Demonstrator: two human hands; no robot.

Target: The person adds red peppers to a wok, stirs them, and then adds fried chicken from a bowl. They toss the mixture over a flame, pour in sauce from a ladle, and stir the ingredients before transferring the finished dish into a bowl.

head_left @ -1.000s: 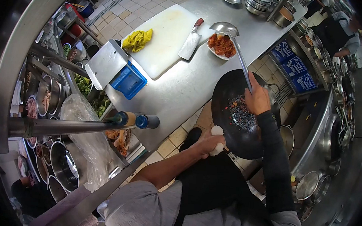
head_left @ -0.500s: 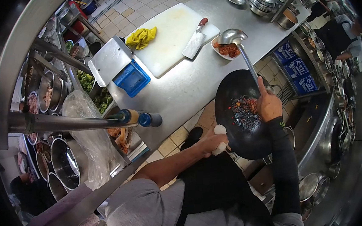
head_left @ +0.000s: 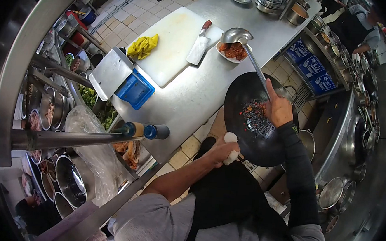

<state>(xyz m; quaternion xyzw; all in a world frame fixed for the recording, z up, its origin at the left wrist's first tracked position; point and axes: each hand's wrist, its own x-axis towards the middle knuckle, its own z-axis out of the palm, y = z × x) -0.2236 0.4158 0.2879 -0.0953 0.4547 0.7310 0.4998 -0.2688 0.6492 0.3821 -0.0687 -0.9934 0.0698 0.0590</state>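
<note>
My right hand grips the handle of a steel ladle, index finger stretched along the shaft. The ladle's bowl hangs over a white dish of reddish-brown saucy food at the steel table's edge. My left hand is closed around a white cloth at the handle of a black wok. Dark oily residue with red and orange bits lies in the wok, held beside the table. What the ladle's bowl contains is hidden.
On the steel table are a white cutting board, a cleaver, a yellow cloth and a blue container. A metal rail crosses at left. Stacked steel bowls stand at the back; another person is at upper right.
The whole view has shifted slightly. The ladle's bowl stays over the dish, and both hands keep their grips. The wok appears a little more tilted.
</note>
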